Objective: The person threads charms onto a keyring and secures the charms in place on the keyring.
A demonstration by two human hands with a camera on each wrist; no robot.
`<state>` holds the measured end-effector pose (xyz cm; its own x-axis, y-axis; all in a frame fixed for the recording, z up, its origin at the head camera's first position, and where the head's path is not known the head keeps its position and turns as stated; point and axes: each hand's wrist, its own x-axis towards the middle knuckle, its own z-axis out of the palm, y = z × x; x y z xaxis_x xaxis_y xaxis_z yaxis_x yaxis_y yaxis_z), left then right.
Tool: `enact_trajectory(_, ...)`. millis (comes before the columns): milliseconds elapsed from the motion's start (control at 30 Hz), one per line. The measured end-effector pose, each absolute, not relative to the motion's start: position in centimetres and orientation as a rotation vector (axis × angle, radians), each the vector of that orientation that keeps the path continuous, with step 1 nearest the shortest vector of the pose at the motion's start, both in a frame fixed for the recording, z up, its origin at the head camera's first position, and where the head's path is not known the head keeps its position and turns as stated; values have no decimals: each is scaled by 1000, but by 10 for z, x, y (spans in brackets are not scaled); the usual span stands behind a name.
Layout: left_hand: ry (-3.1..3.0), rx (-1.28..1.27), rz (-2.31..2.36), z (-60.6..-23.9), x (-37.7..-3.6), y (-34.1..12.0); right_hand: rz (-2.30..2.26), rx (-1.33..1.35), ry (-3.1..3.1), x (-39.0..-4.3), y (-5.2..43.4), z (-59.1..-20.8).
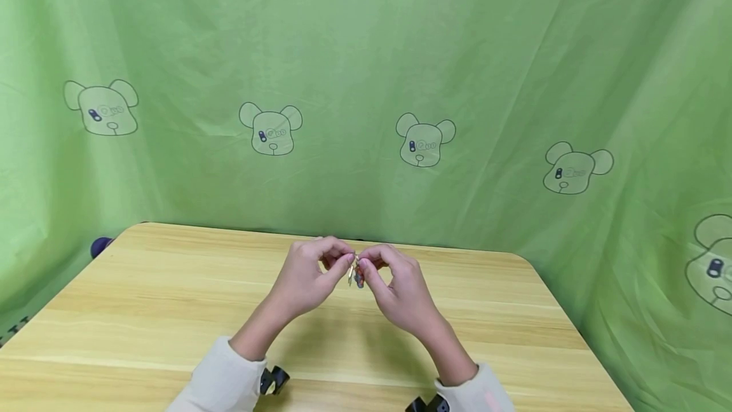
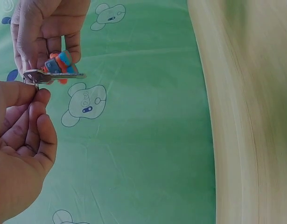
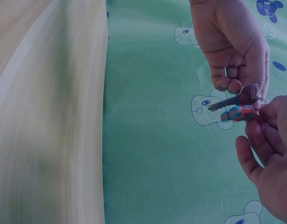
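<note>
Two hands raised together above the table (image 1: 171, 310), at the centre of the head view, fingertips meeting over a small key (image 3: 225, 102) on a ring (image 3: 260, 99) with a charm (image 3: 239, 113).

Left hand (image 1: 311, 278) just left of centre in the head view, fingers curled, thumb and forefinger pinching the ring end of the bunch. In the left wrist view, at the left edge of the frame, fingertips closed on the metal ring at the key's head. In the right wrist view, at the upper right of the frame, curled round the key's bow, blade pointing left.

Right hand (image 1: 400, 294) just right of centre in the head view, fingers bent, also pinching the bunch. In the left wrist view, at the upper left of the frame, gripping the orange-and-blue charm, key lying just below it. In the right wrist view, at the lower right, fingertips closed on the charm's end.

Key, ring and charm held in the air between both hands, clear of the table, touching both sets of fingertips.

Green cloth (image 1: 366, 81) with bear faces behind and around the table. Pale sleeves (image 1: 223, 380) at the bottom of the head view.
</note>
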<state>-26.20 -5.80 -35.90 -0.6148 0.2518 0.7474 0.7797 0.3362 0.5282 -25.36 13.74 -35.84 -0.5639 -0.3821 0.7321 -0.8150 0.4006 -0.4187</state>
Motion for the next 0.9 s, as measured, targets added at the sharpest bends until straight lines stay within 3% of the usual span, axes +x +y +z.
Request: enact_trajectory(900,-2051,-818,-1418,-357,-259,-55,1144,1014,-2147,-253,137,-358)
